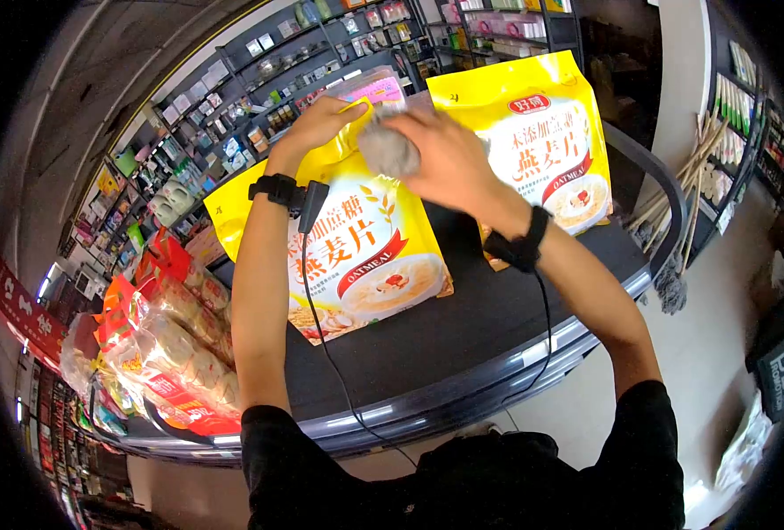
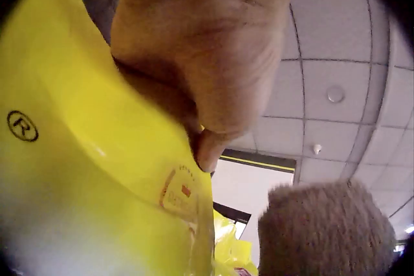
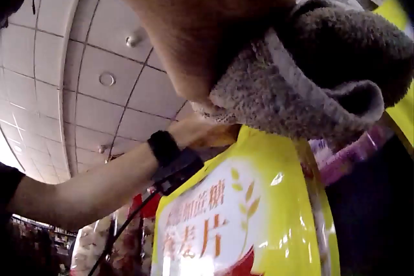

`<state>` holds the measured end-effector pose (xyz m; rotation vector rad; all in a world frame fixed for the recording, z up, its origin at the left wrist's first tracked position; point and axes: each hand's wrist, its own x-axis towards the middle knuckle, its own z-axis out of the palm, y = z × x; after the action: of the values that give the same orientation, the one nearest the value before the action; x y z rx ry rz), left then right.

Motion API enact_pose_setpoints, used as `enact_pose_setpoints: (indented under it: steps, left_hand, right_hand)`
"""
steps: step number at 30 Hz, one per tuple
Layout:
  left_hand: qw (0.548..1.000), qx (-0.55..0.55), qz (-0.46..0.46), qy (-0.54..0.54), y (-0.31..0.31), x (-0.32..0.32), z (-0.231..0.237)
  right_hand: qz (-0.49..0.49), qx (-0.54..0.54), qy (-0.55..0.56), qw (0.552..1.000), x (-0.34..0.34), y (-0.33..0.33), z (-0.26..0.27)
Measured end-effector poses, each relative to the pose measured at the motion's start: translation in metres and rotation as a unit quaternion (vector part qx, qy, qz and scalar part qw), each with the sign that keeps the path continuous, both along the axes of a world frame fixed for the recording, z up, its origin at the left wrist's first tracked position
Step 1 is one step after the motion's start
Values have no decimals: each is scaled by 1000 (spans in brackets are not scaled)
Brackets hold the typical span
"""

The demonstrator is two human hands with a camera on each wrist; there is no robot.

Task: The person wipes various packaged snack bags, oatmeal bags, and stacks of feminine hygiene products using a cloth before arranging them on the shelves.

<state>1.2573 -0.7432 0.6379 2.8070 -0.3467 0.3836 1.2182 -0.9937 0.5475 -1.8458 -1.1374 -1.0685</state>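
Note:
Two yellow oatmeal bags stand on a dark counter. My left hand [image 1: 319, 126] pinches the top edge of the left oatmeal bag [image 1: 357, 256]; in the left wrist view its thumb and fingers fold over the yellow film. My right hand [image 1: 449, 163] grips a bunched grey cloth [image 1: 388, 152], held close over the top right corner of that bag. In the right wrist view the fluffy cloth [image 3: 291, 88] hangs in folds from the fingers, beside the bag's upper edge. The right oatmeal bag [image 1: 542, 141] stands upright behind the right forearm, touched by neither hand.
Red and clear food packages [image 1: 175, 344] crowd the counter's left end. A pink package [image 1: 379, 88] stands behind the left bag. The black counter [image 1: 498, 314] has a curved metal edge; a grey mop [image 1: 671, 287] and wooden poles lean at its right. Stocked shelves line the back.

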Motion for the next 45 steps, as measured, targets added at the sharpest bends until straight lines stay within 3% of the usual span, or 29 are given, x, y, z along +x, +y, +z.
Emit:
enact_pose_setpoints:
  steps: [2, 6, 8, 10, 12, 14, 15, 17, 19, 21, 24, 26, 28, 29, 31, 32, 34, 36, 38, 39, 41, 42, 44, 45]
  left_hand:
    - [984, -124, -124, 20, 1, -7, 1]
    - [994, -100, -44, 18, -5, -21, 7]
    - [987, -143, -70, 35, -4, -19, -3]
    - [998, -51, -18, -40, 7, 1, -9]
    - [1000, 6, 4, -30, 13, 9, -19]
    - [950, 131, -11, -284, 10, 0, -35]
    - [972, 112, 68, -193, -14, -34, -30]
    - [950, 152, 23, -271, -10, -77, -41]
    - [967, 45, 69, -243, -27, -151, -58]
    - [960, -19, 123, -250, -29, -208, -100]
    - [924, 51, 280, -255, 6, -257, -176]
    - [911, -19, 378, -162, 33, -278, -215]
    - [921, -208, 329, 0, 78, -287, -246]
    - [919, -212, 332, -1, 79, -287, -248]
    - [906, -312, 227, 172, 77, -281, -251]
    - [905, -315, 230, 170, 86, -278, -256]
    - [955, -216, 178, 95, 106, -274, -274]
    - [948, -240, 196, 71, 112, -277, -276]
    - [884, -298, 274, 233, 114, -280, -261]
    - [881, -305, 275, 233, 116, -281, -265]
    - [922, -227, 263, 170, 117, -282, -274]
    - [921, -233, 261, 173, 118, -283, -282]
    - [947, -157, 269, 80, 120, -281, -298]
    - [953, -161, 251, 60, 118, -282, -298]
  right_hand:
    - [8, -30, -19, 999, 14, 10, 17]
    - [45, -38, -89, 994, 20, 20, -25]
    - [87, -77, -88, 989, 20, 14, -67]
    - [129, -205, -23, 970, 28, 10, -112]
    - [228, -276, 29, 933, 26, 0, -140]
    - [241, -286, 48, 926, 23, -12, -149]
    - [257, -295, 66, 918, 21, -15, -149]
    - [230, -288, 81, 926, 12, -25, -129]
    - [200, -222, 112, 948, 6, -35, -113]
    - [169, -132, 156, 964, -5, -36, -95]
    - [144, -144, 97, 974, 11, -19, -122]
    - [137, -195, 63, 969, 24, -14, -162]
    - [173, -345, 95, 918, 25, -16, -188]
    - [175, -349, 93, 916, 21, -18, -188]
    - [162, -419, 102, 887, 6, -24, -186]
    - [165, -422, 99, 886, 0, -28, -179]
    - [225, -492, 229, 809, -14, -42, -160]
    - [107, -580, 253, 767, -33, -60, -145]
    - [24, -573, 382, 724, -44, -77, -127]
    - [23, -580, 380, 720, -45, -84, -133]
    - [-74, -484, 243, 837, -54, -94, -141]
    - [-76, -489, 244, 834, -63, -93, -139]
    - [-158, -493, 96, 850, -82, -84, -128]
    - [-138, -424, 80, 891, -89, -73, -128]
